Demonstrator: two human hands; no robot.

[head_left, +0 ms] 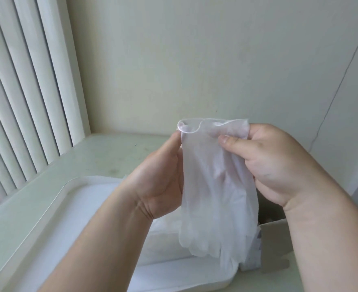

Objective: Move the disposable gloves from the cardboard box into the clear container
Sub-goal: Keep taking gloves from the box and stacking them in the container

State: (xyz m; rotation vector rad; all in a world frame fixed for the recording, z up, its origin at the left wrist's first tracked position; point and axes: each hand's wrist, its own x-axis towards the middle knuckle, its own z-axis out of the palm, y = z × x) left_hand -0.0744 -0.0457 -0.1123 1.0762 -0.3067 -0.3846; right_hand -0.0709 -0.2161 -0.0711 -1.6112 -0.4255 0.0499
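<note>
A translucent white disposable glove (214, 186) hangs cuff-up in mid air, its fingers pointing down. My left hand (161, 175) pinches the left side of the cuff. My right hand (273, 161) pinches the right side of the cuff between thumb and fingers. Below the glove lies the clear container (53, 199), wide and shallow, with a stack of flat gloves (165, 243) inside it. The cardboard box (279, 249) stands at the lower right, partly hidden by my right forearm.
Everything rests on a white table (110, 152) set in a corner. Vertical blinds (26, 91) hang on the left, and a plain wall (195, 60) rises behind. A thin cable (342, 81) runs down the wall at the right.
</note>
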